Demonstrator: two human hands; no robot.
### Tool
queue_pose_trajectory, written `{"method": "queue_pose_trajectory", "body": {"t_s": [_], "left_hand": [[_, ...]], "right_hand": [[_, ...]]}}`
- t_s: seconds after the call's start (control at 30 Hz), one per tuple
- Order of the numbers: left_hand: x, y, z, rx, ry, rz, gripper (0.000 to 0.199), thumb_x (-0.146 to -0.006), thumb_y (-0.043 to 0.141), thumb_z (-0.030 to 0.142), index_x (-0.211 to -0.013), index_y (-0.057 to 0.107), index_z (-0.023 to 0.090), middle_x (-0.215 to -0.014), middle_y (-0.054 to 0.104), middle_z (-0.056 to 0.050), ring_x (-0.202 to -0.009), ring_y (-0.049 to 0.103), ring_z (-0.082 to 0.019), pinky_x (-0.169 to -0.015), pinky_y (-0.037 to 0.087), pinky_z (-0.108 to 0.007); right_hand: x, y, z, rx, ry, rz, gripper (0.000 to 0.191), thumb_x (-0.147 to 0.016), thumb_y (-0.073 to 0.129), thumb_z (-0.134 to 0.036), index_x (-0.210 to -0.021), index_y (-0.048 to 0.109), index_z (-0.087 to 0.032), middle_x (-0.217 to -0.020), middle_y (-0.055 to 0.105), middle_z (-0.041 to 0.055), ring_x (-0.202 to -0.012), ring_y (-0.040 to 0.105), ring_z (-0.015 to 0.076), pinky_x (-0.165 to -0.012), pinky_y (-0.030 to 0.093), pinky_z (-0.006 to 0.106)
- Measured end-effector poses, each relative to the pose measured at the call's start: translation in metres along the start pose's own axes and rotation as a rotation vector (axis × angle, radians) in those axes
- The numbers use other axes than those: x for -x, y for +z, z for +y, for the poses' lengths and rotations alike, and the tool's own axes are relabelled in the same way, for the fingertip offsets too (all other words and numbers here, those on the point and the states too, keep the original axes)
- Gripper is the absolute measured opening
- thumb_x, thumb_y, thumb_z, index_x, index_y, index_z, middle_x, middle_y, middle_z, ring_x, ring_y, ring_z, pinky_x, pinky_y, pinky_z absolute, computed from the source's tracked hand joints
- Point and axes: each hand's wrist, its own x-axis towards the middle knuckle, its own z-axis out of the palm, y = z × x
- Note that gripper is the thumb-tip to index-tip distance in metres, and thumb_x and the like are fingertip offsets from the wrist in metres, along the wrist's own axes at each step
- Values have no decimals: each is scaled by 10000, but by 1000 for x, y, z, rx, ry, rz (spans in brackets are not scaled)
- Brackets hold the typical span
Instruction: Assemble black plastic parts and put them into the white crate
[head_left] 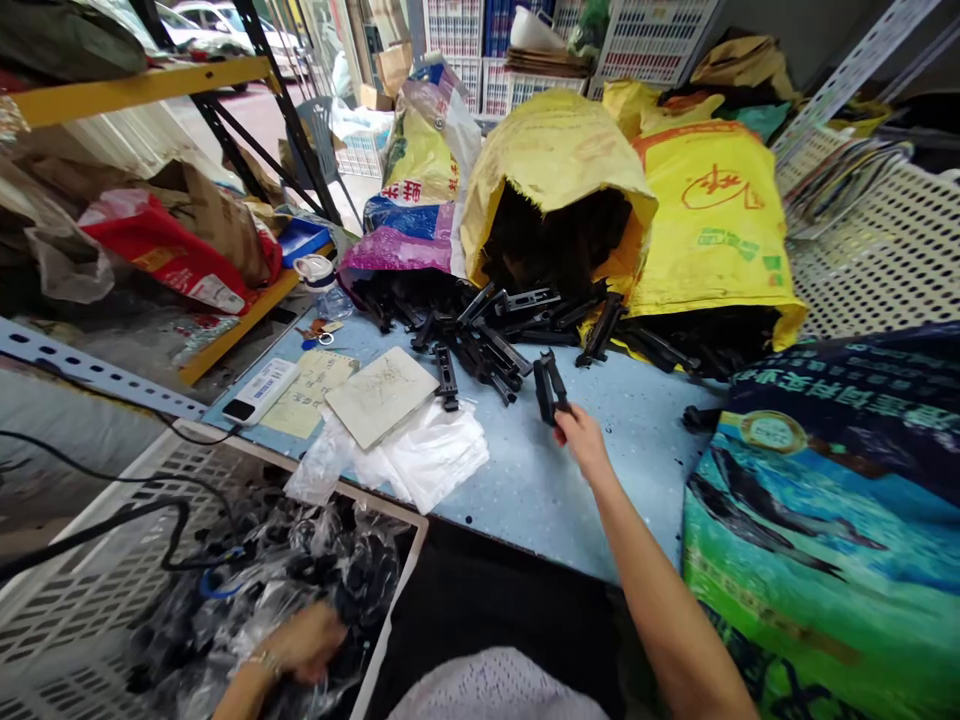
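Between the fingers of my right hand [577, 438] is a black plastic part [551, 388] with two long arms, raised over the blue tabletop [517, 470]. Beyond it, a heap of similar black parts [487, 345] spills from the mouths of the sacks. My left hand [307, 640] is down in a white plastic crate [401, 600], over black pieces in clear plastic bags [262, 580]. Motion blurs its fingers, so I cannot see whether they grip anything. White plastic bags [427, 455] lie on the table under a flat grey board [382, 395].
A yellow sack [555, 150] gapes at the back, beside another yellow sack [712, 220] and a purple one [405, 235]. At right stands a green-blue sack [825, 520]. Keys [321, 332], a white device [262, 390] and a paper note [319, 390] lie at left. Black cables [172, 510] cross the crate.
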Motion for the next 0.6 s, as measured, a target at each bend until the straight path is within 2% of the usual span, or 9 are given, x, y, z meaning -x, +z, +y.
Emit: {"method": "queue_pose_trajectory", "body": {"t_s": [0.07,0.1,0.17,0.23,0.3,0.37,0.47,0.53,0.6], "left_hand": [[-45,-11,46,265,241,-1,419,-925,468,492,-938,705,147,-802,706,-66,-759,678,-234,-762,550,-382],[-61,-14,75,423,407,48,420,-923,465,500,-1087,667,171,-943,712,-87,-868,676,-237,-829,538,-391],[-84,-16,137,686,686,222,585,-889,529,511,-1391,423,231,-1293,580,-131,-1138,587,-246,-968,483,-415],[-94,-15,190,819,750,349,764,-846,604,489,-1469,249,225,-1348,502,-156,-1179,547,-247,-984,469,-416],[-96,-13,222,909,785,283,749,-854,598,457,-1461,236,213,-1285,511,-145,-1054,591,-223,-910,504,-388],[-91,-11,232,945,823,128,679,-870,582,429,-1441,279,222,-1205,528,-111,-900,608,-177,-815,524,-343],[-78,-10,228,910,862,-33,664,-872,598,397,-1447,300,251,-1138,535,-75,-807,590,-143,-766,513,-310],[-69,-10,225,881,877,-76,662,-876,595,389,-1455,303,256,-1122,533,-70,-784,584,-139,-764,507,-316],[-65,-9,225,845,891,-79,667,-886,580,396,-1468,285,258,-1118,532,-73,-768,577,-142,-765,510,-336]], "right_hand": [[48,6,4,34,-133,34,342,-895,444,-383,-1076,615,-148,-839,641,79,-775,625,238,-699,512,358],[73,11,3,83,-229,60,356,-900,452,-371,-1153,596,-166,-971,639,109,-884,622,267,-772,512,398],[115,20,-1,141,-389,17,403,-919,458,-344,-1283,534,-189,-1135,601,148,-1044,584,310,-885,490,454],[139,20,-5,152,-517,-111,458,-928,486,-355,-1361,470,-204,-1226,573,159,-1133,543,328,-955,462,479],[141,6,-7,124,-561,-192,438,-957,461,-359,-1373,443,-223,-1227,579,140,-1123,548,303,-953,465,458],[126,-17,-8,142,-537,-123,366,-991,400,-350,-1328,461,-221,-1144,602,120,-1031,575,266,-900,477,422],[92,-46,-9,340,-590,13,295,-996,389,-373,-1161,543,-184,-999,609,118,-935,564,264,-829,467,409],[76,-52,-10,443,-689,-35,273,-992,391,-376,-1012,578,-178,-916,605,116,-898,553,266,-790,459,400],[68,-46,-12,385,-732,-110,283,-992,377,-374,-886,566,-193,-830,588,92,-828,547,243,-742,453,375]]}}
